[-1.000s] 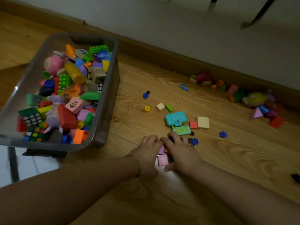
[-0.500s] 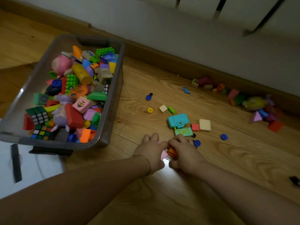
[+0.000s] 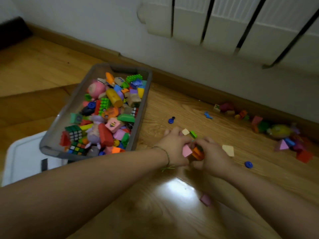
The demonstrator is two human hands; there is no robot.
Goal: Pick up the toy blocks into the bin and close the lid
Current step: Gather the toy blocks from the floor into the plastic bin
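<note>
Two hands meet over the wooden floor (image 3: pixel 172 104), right of the bin. Left hand (image 3: pixel 174 147) curls its fingers round a pink block (image 3: pixel 186 150). Right hand (image 3: pixel 214 157) curls round an orange brick (image 3: pixel 198 153). The two hands press together with both pieces clamped between them. What else they hold is hidden. Thread bracelet (image 3: pixel 167 156) on left wrist.

Grey translucent bin (image 3: pixel 148 78) sits open on the floor near the baseboard, heaped with toys: two Rubik's cubes (image 3: pixel 74 132) at the near left, a yellow cylinder (image 3: pixel 114 97), a green studded brick (image 3: pixel 134 77) at the far end. Its near-left corner overlaps a white lid (image 3: pixel 22 157) lying flat.

Loose on the floor:
- cream square (image 3: pixel 185 131) and green block (image 3: pixel 193 134), just beyond the left hand's knuckles
- larger cream block (image 3: pixel 228 150), just beside the right hand
- blue wheel (image 3: pixel 170 120) near the bin wall, second blue wheel (image 3: pixel 248 164) right of the right wrist
- small blue piece (image 3: pixel 208 115) farther out
- loose pink block (image 3: pixel 205 200) near the right forearm

More blocks in a row along the baseboard, well apart from the bin, with a yellow toy (image 3: pixel 279 131) among them. White radiator (image 3: pixel 224 23) on the wall above.
</note>
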